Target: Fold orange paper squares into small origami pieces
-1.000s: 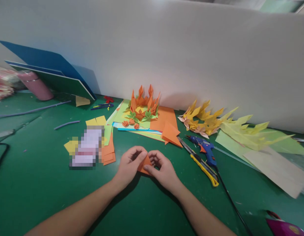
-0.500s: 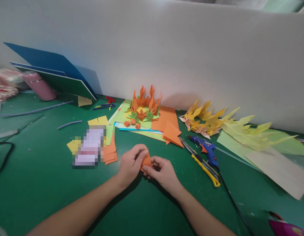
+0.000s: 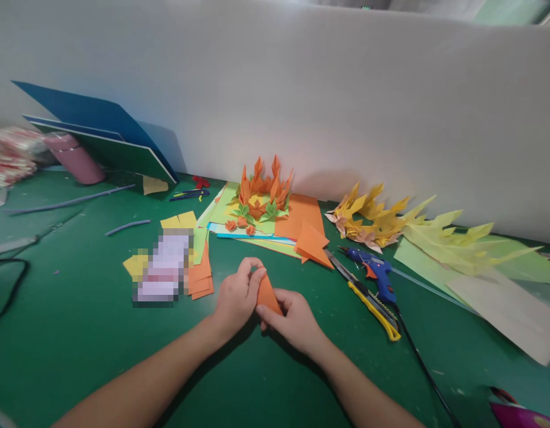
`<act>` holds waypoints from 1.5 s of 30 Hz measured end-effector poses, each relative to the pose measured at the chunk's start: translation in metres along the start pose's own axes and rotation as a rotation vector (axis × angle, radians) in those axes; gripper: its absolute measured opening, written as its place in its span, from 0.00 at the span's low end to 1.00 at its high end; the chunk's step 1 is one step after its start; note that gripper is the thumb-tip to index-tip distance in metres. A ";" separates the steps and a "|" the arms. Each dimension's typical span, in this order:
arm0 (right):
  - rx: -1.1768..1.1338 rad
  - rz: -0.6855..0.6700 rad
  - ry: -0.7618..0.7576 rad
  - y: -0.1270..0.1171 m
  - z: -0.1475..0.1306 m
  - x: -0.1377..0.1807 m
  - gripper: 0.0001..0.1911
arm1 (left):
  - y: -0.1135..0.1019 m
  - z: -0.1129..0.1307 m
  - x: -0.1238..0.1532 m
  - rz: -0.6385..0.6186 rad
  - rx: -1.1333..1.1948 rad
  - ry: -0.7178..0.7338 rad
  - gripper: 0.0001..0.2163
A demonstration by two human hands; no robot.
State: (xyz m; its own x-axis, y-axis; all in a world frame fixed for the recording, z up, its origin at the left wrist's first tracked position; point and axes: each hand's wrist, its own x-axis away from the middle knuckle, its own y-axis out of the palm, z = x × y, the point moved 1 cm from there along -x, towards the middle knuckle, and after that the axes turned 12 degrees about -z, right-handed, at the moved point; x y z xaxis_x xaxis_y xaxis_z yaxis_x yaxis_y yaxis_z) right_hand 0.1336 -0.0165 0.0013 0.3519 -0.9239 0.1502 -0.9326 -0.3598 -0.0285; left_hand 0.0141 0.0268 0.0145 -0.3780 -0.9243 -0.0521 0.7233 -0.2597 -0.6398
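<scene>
Between my hands, just above the green table [image 3: 275, 380], is a small piece of orange paper [image 3: 268, 295] that looks folded. My left hand [image 3: 237, 297] pinches its upper left edge with thumb and index finger. The fingers of my right hand [image 3: 295, 318] close on its lower right part, the thumb lying across the front. Part of the paper's lower edge is hidden behind the fingers. Beyond my hands stands an orange folded-paper crown [image 3: 265, 190], with small orange paper roses [image 3: 242, 222] before it. Loose orange paper pieces [image 3: 201, 279] lie left of my left hand.
To the right lie a yellow utility knife [image 3: 373, 305], a blue glue gun [image 3: 376, 272] with its black cable, and yellow paper crowns [image 3: 370, 220]. On the left are a blurred-out phone-like object [image 3: 163, 267], a pink bottle [image 3: 74, 159] and leaning boards [image 3: 97, 128].
The orange paper has turned in my hands and shows a longer, slanting face. My left fingertips have shifted slightly up its edge. The objects on the table have stayed put.
</scene>
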 end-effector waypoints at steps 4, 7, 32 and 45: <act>-0.014 -0.031 -0.016 0.000 -0.001 0.000 0.12 | 0.001 0.001 -0.003 -0.007 -0.165 0.002 0.08; -0.008 -0.051 -0.028 0.000 -0.001 0.000 0.14 | -0.001 0.001 -0.006 -0.028 -0.271 -0.002 0.08; -0.080 -0.029 -0.114 -0.011 0.004 0.002 0.24 | -0.014 -0.020 -0.019 -0.023 0.394 -0.141 0.07; 0.018 0.000 -0.060 -0.006 0.002 0.002 0.18 | -0.007 -0.009 -0.009 0.010 0.582 -0.041 0.12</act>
State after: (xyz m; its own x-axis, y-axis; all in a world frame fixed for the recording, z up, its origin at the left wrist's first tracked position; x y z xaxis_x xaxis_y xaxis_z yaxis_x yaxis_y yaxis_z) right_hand 0.1396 -0.0163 0.0000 0.3569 -0.9298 0.0903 -0.9310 -0.3619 -0.0467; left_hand 0.0071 0.0396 0.0127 -0.3553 -0.9346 -0.0184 0.9296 -0.3512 -0.1122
